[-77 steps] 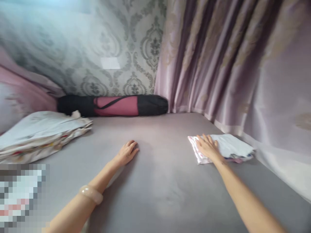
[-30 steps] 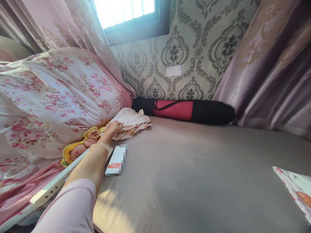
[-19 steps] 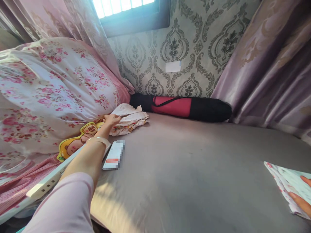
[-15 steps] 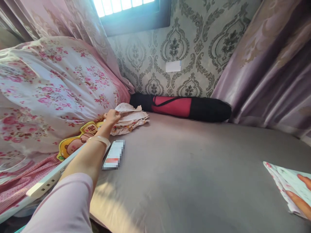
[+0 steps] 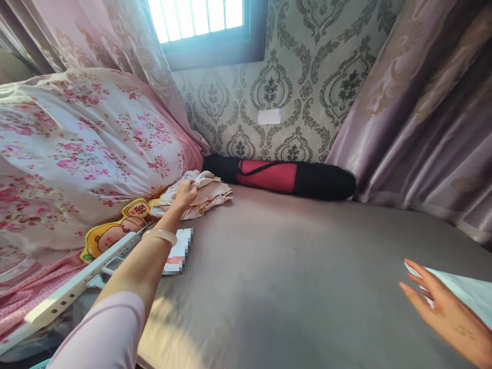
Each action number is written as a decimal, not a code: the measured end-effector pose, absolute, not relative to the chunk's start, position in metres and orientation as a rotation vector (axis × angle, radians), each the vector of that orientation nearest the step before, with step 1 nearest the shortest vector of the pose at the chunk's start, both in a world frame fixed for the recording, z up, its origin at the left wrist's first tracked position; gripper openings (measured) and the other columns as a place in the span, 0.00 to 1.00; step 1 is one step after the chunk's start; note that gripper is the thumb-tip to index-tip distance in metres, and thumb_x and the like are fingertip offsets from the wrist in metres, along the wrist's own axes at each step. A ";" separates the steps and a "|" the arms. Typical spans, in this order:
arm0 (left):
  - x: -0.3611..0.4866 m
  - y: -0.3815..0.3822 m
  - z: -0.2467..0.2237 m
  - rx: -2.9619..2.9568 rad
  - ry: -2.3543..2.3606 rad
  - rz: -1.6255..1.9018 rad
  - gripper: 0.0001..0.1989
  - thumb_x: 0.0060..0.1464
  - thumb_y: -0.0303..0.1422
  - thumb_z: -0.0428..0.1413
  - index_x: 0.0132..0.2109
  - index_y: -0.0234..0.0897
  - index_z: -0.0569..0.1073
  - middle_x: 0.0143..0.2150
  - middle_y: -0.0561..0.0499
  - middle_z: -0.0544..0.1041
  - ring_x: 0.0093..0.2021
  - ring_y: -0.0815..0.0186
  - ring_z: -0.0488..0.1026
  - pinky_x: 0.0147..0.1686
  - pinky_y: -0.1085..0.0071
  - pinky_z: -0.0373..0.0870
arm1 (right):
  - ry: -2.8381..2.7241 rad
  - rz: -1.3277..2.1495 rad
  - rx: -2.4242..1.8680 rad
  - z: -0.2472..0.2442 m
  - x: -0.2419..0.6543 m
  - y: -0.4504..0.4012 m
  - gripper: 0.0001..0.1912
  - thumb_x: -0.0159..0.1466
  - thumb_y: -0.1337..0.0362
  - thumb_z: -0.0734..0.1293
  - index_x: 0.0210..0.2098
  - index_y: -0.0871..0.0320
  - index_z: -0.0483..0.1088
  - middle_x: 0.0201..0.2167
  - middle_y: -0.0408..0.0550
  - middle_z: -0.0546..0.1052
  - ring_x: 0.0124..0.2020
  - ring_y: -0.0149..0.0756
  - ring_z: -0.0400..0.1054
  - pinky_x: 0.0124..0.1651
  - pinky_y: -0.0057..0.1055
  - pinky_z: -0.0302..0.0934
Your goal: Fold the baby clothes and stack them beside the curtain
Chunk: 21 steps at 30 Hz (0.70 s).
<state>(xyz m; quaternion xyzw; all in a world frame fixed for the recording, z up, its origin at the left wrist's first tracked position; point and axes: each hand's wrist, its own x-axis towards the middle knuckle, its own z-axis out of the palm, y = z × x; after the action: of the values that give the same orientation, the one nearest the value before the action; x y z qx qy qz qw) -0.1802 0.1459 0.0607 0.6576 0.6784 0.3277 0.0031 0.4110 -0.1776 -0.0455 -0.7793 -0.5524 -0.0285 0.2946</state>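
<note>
My left hand reaches across to a crumpled heap of pale printed cloth and grips it with bent fingers. What kind of garment or fabric it is, I cannot make out. At the right edge my right hand has its thumb and fingers apart, with nothing held between them. Partly behind that hand lies a folded white-and-pale-green cloth, cut off by the frame. A phone-like device with a blurred screen rests beside my left forearm.
A grey sheet covers the bed. Along the wall lies a black and red long bag. On the left are a floral cover, a yellow cartoon cushion and a white power strip. Purple curtains hang at the right.
My left hand has shifted slightly right over the heap, and more of the cloth shows on its left. My right hand has come further into view, its fingers off the folded cloth.
</note>
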 end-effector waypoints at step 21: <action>-0.053 0.060 0.039 1.874 1.264 1.625 0.13 0.57 0.32 0.45 0.41 0.36 0.73 0.38 0.51 0.76 0.41 0.63 0.72 0.45 0.69 0.66 | -1.956 0.410 -1.325 0.028 0.174 -0.039 0.20 0.64 0.63 0.60 0.55 0.51 0.69 0.55 0.48 0.73 0.56 0.43 0.67 0.59 0.43 0.61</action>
<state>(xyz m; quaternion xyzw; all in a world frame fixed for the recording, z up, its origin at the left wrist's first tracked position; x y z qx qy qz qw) -0.0528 0.0597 0.0386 0.6624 0.4468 0.5745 0.1777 0.1735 -0.0388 0.0280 -0.5147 -0.7600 0.1593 0.3634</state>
